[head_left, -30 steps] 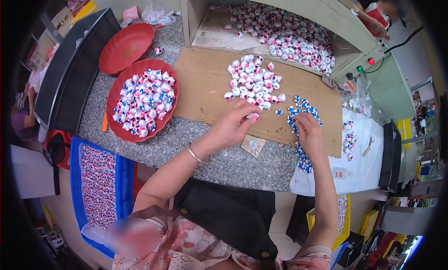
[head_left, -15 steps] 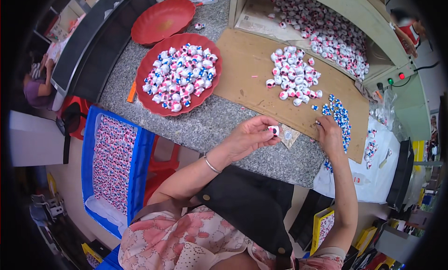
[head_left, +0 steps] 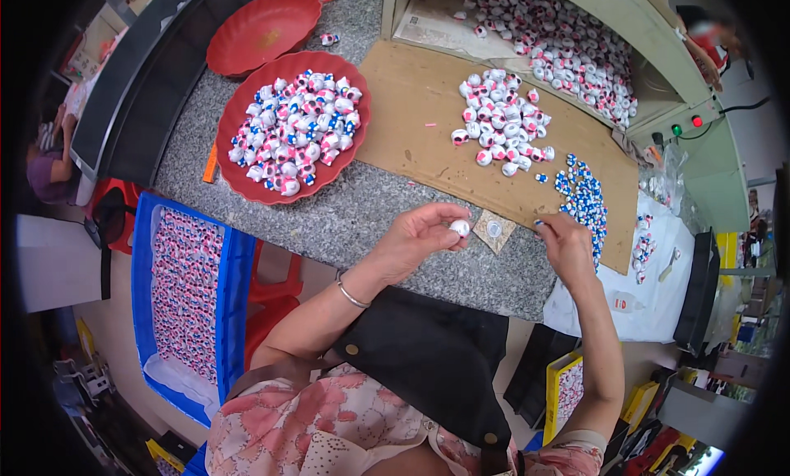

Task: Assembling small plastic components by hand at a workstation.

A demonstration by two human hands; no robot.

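Observation:
Between its thumb and fingers my left hand (head_left: 418, 239) pinches a small white figurine head (head_left: 460, 227) above the granite worktop. My right hand (head_left: 566, 244) is closed in a pinch on a tiny blue-and-white piece (head_left: 539, 222), beside a heap of similar blue-and-white pieces (head_left: 583, 198) on the cardboard sheet (head_left: 403, 130). Farther back on the cardboard lies a pile of white figurine heads with pink and dark marks (head_left: 504, 118). Just past my left fingertips, a small square pad with a round pale spot (head_left: 494, 230) rests at the cardboard's near edge.
A red scalloped bowl (head_left: 226, 155) full of finished-looking heads stands left, with another red bowl (head_left: 263, 36) behind it. An open cabinet (head_left: 424, 32) holds many more heads. A blue crate (head_left: 146, 287) of small pieces sits low left. White sheeting (head_left: 658, 303) lies right.
The head in my left hand has been turned from its dark-and-pink side to a plain white one. My right hand has drawn away from the blue-and-white heap, toward the left, with a piece.

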